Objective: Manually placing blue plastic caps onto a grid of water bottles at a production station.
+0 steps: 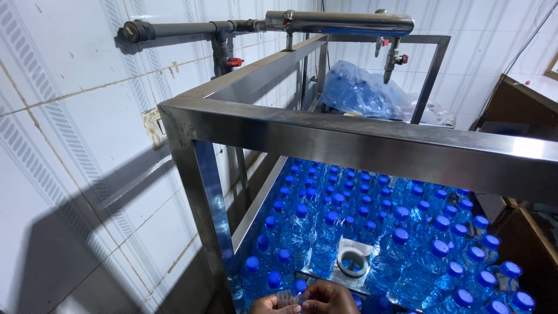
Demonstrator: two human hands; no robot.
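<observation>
Your left hand [272, 304] and right hand [330, 298] sit close together at the bottom edge of view, cut off by the frame, and between them you pinch a small clear plastic piece [287, 299]; its exact kind is too small to tell. Your left hand grasps it from the left with fingers curled, and your right hand meets it from the right with fingers bent onto it. Just beyond your hands stands a dense crowd of bottles [372, 227], clear with blue water and blue caps, upright and touching one another, spreading forward and to your right. Directly ahead of your right hand, among the bottles, a white ring [353, 261] lies on a bare patch of steel bench [363, 245]. Above your hands a thick steel frame [360, 136] crosses the view, with one leg dropping down just to the left of your left hand. Far ahead, beyond the frame, a blue plastic bag [363, 90] lies heaped, and over it a steel tube [340, 22] runs into a grey pipe [174, 29] fixed to the tiled wall [70, 145] on your left.
</observation>
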